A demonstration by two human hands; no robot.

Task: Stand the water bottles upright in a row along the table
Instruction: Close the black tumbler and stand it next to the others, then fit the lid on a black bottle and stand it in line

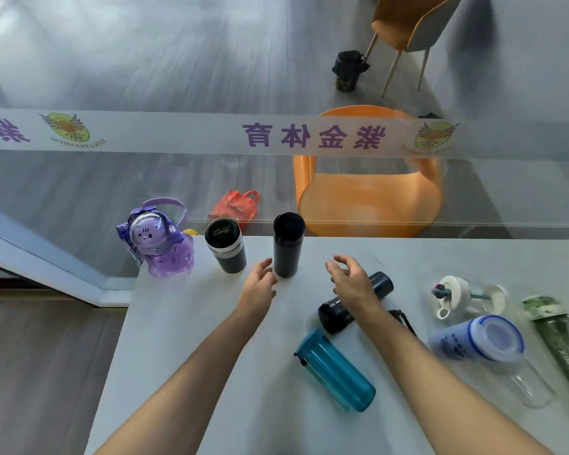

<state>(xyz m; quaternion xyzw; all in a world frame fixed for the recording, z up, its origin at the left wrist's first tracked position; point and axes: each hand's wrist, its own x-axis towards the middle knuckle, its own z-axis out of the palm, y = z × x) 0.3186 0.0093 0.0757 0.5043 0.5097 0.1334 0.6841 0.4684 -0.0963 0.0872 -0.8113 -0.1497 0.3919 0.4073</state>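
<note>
- Two bare hands hover over the table (184, 323), both open and holding nothing: the left hand (258, 285) just beside the base of the tall black flask (288, 244), the right hand (352, 279) spread above a lying black bottle (339, 311)
- Three bottles stand in a row along the far edge: purple bottle (160, 239), short black flask (225, 246), then the tall one
- The step looks like the gap between placements; next, the right hand likely closes on the lying black bottle and stands it right of the tall flask
- Lying nearer and rightward: teal bottle (335, 369), clear white-capped bottle (463, 295), blue-lidded bottle (480, 339), green bottle (559, 336)
</note>
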